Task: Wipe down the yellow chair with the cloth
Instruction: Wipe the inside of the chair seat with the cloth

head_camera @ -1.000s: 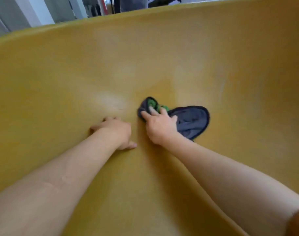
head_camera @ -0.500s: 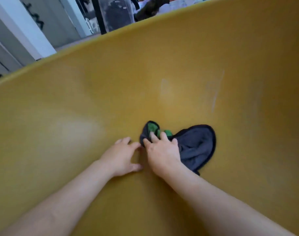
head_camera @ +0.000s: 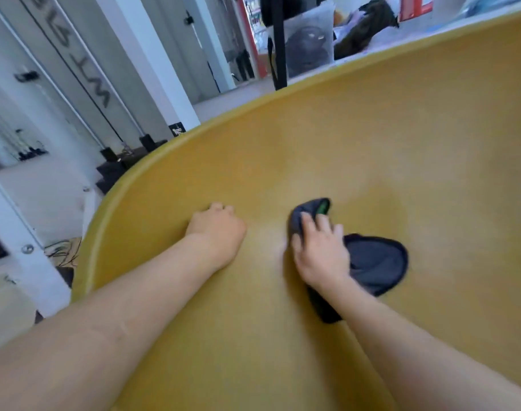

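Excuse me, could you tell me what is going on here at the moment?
A person is leaning over a yellow chair to wipe down its inner surface. The right hand presses a dark cloth flat against the chair, with part of the cloth bunched up beyond the fingertips and the rest trailing out to the right. The left hand rests bare on the chair beside it, apart from the cloth.

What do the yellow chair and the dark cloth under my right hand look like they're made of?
The yellow chair: probably moulded plastic or fibreglass; one seamless curved shell with a rounded rim, matte with faint sheen. The cloth: soft fabric, maybe microfibre, dark blue-grey with green showing; it bunches and folds under the right hand. Exact fibre unclear.
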### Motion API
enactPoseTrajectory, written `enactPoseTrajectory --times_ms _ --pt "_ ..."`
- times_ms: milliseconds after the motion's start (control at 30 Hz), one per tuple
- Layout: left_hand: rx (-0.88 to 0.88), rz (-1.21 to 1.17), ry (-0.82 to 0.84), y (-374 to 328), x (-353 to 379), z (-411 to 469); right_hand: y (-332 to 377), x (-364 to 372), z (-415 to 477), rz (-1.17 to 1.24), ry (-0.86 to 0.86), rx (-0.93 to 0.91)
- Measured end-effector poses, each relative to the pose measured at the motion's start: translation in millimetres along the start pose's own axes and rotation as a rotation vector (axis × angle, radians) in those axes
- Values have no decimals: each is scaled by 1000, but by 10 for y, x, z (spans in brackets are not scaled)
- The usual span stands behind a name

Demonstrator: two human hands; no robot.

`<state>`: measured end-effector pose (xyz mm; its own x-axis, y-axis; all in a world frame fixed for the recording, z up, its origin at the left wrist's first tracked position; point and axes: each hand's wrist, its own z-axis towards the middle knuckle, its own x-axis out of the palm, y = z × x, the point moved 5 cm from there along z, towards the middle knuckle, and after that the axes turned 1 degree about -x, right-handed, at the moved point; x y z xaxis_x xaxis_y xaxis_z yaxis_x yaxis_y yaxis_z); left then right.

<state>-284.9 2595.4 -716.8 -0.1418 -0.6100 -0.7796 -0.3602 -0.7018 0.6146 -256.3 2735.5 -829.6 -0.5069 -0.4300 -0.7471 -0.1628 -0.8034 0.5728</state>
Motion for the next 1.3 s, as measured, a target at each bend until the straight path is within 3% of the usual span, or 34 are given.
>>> enactPoseTrajectory --times_ms 67,133,167,200,233,300,333,367,433,500,567,633,700,767,833,900,967,1033,1100,1167,1233,1300 --pt "-24 13 -43 181 -101 -7 670 302 -206 30 127 -363" --pt "-32 86 -62 340 -185 -40 688 233 -71 30 178 -637" --pt "-36 127 -55 403 -207 -69 525 185 34 -66 172 -680" --pt "-41 155 -37 453 -199 -96 286 125 215 -138 150 -597" --pt "-46 168 -13 494 -175 -118 23 23 420 -147 85 -385" --pt "-61 171 7 589 -138 -161 -254 -135 612 18 -59 169" --pt "-72 169 -1 634 -131 -194 -103 -102 572 103 -64 321" --pt "-76 169 -14 654 -131 -222 196 -11 485 133 -22 334" --pt "-72 161 -40 659 -117 -280 885 184 175 205 104 89" --pt "-71 153 -70 680 -108 -309 1310 264 -151 294 171 -299" --pt "-64 145 -90 743 -124 -347 1274 182 -109 278 195 -605" --pt "-61 117 -96 829 -126 -376 1006 150 150 81 102 -704" --pt "-65 96 -118 892 -117 -384 573 62 608 -8 -15 -401" --pt "-74 88 -144 938 -118 -385 361 -91 830 143 -96 81" --pt "-86 57 -155 924 -148 -361 723 -47 755 252 -38 290" --pt "-112 23 -186 874 -194 -312 1414 61 483 286 30 66" --pt "-170 -11 -233 918 -244 -256 1898 108 172 349 46 -340" --pt "-212 -74 -252 1022 -299 -194 1879 20 188 326 39 -645" --pt "-226 -134 -238 1118 -348 -110 1545 -13 458 61 -50 -745" --pt "-247 -151 -218 1118 -363 -37 1092 -75 866 -107 -101 -497" --pt "-278 -157 -209 1085 -357 16 856 -130 1029 -87 -86 -152" --pt "-301 -200 -208 1083 -343 23 1042 -74 907 17 -7 -20"
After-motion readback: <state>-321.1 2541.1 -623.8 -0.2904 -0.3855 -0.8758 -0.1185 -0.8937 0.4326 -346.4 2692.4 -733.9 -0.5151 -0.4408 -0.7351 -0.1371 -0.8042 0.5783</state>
